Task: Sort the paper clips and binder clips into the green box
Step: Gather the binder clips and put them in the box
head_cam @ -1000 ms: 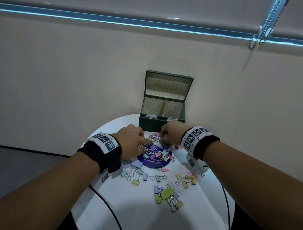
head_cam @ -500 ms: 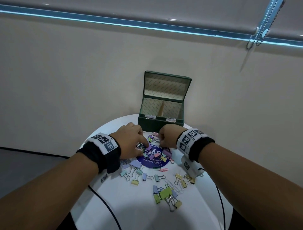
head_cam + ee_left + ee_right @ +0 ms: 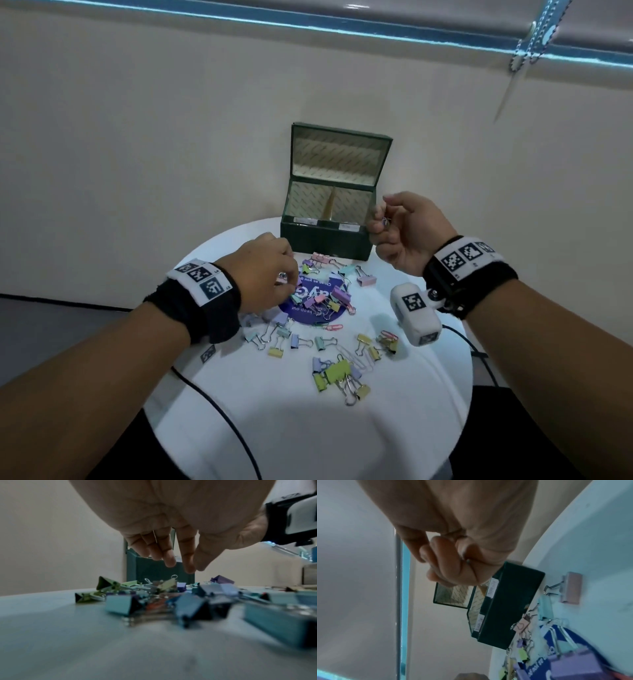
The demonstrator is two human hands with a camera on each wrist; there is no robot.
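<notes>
In the head view the right hand pinches a small clip at the green box's 3 o'clock rim, so release over a compartment seems next; the left-wrist view shows the left hand's fingers straight, slightly apart, above the binder clips; the right-wrist view shows fingers clamped together.

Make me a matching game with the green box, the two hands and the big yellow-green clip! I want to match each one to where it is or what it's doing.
Things:
1. green box
2. right hand
3. left hand
4. big yellow-green binder clip

Places or states:
A. lies on the near part of the white table, among other clips
B. reaches down into the pile of clips
C. stands at the far edge of the table with its lid up
D. raised beside the box, pinching a small clip

Pairs: 1-C, 2-D, 3-B, 4-A
</notes>
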